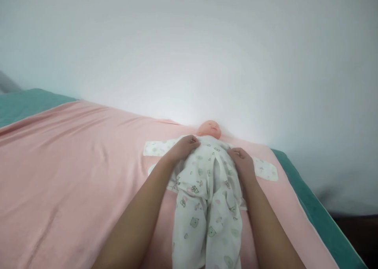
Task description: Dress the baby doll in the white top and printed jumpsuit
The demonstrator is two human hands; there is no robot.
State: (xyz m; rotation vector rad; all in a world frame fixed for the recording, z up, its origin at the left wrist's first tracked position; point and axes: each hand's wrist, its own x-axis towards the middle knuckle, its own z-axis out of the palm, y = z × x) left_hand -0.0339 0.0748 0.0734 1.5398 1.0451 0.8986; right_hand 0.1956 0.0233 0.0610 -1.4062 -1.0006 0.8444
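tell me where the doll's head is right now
In the head view, the doll's head is just right of center, at the far end of the pink sheet, close to the wall, beyond both hands.

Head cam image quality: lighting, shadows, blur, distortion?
Head view: soft light, brightest on the wall above the doll's head, dimmer toward the corners; faint shadow on the wall at lower right; low contrast; fingers and face details soft, clothing print readable; forearms look stretched toward the bottom edge.
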